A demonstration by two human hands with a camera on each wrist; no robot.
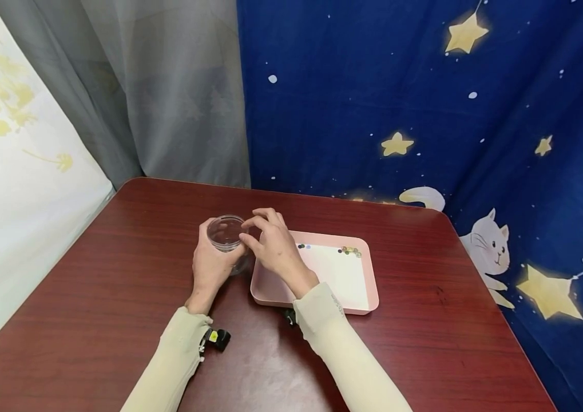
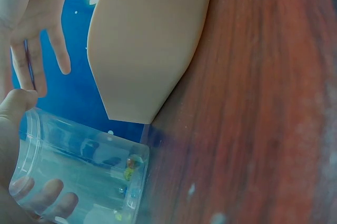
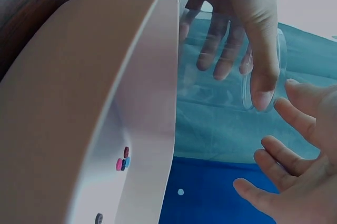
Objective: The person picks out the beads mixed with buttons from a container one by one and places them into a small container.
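Note:
My left hand (image 1: 211,260) grips a clear, round, open-topped jar (image 1: 225,233) from the side, thumb near the rim and fingers wrapped around the far wall. The jar stands upright on the table. Several small coloured pieces (image 2: 129,171), yellow-green, reddish and blue, lie at its bottom in the left wrist view. At the jar's mouth is my right hand (image 1: 277,243), thumb and index finger apart, the other fingers loosely bent. No object shows between those fingers. Under the right hand sits a pink tray (image 1: 373,280) with small buttons (image 3: 124,162) inside.
In the tray's far right corner lies a cluster of yellowish and dark small pieces (image 1: 351,252); a few dark and blue ones (image 1: 302,246) lie nearer the hand. The reddish-brown table (image 1: 116,274) ends at curtains (image 1: 322,114) behind.

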